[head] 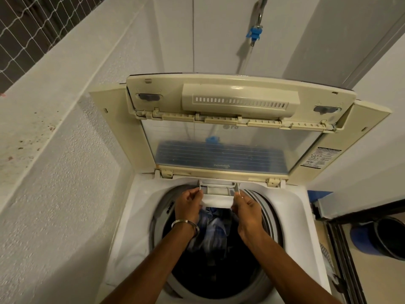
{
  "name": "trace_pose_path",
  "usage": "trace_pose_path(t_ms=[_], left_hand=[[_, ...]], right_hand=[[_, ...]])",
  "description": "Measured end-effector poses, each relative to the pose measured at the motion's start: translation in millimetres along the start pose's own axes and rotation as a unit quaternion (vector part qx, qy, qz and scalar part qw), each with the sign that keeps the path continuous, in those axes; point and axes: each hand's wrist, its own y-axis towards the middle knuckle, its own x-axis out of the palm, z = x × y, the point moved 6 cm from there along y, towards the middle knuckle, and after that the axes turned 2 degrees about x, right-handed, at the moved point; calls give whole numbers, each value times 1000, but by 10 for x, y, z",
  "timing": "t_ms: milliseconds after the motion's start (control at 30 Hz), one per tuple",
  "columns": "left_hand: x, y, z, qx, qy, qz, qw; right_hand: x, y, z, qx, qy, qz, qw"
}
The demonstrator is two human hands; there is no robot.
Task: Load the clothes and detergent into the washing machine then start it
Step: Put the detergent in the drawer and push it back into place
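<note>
A white top-loading washing machine [135, 216] stands below me with its folding lid [219, 137] raised against the wall. Blue and dark clothes [215, 229] lie in the drum. At the back rim of the opening, a white detergent drawer [218, 195] is pulled out over the drum. My left hand [189, 204], with a metal bangle on the wrist, pinches the drawer's left corner. My right hand [246, 207] grips its right corner. Both forearms reach across the drum opening.
A textured white wall and ledge run along the left. On the back wall above the lid hangs a tap with a blue hose connector [254, 34]. A dark bucket [388, 236] sits on the floor at the right, beyond a door frame.
</note>
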Motion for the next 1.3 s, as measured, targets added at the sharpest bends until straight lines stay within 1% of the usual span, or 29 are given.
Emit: trace_pose_path(t_ms=[233, 333, 467, 500, 567, 633, 700, 767, 867, 967, 1067, 1133, 1300], left_hand=[[23, 37, 41, -4, -10, 5, 1000], [34, 9, 65, -2, -9, -3, 1000], [68, 52, 79, 2, -20, 7, 1000], [79, 65, 83, -3, -27, 12, 1000], [96, 95, 65, -13, -32, 25, 999], [85, 99, 11, -31, -32, 46, 998], [57, 87, -124, -69, -44, 77, 994], [66, 38, -262, -125, -92, 97, 983], [218, -84, -270, -193, -187, 90, 959], [406, -132, -178, -220, -204, 66, 952], [512, -85, -74, -222, -235, 51, 945], [526, -11, -19, -212, -256, 46, 942], [519, 11, -19, -202, -268, 25, 942]], right_hand=[[11, 41, -26, -14, -5, 1, 1000], [22, 84, -15, -15, -16, -15, 1000], [38, 151, -14, -20, -11, -13, 1000], [32, 193, 7, -21, -5, -8, 1000], [-3, 270, 37, -19, -1, 31, 999], [-54, 313, 86, -12, 8, 72, 997], [-68, 286, 158, 16, 38, 79, 996], [-77, 226, 262, 68, 74, 82, 992], [-26, 152, 337, 120, 149, 80, 978], [98, 174, 264, 139, 174, 58, 973], [205, 265, 122, 143, 179, 24, 973], [226, 330, 59, 139, 182, 19, 973], [267, 356, 24, 133, 175, 5, 975]])
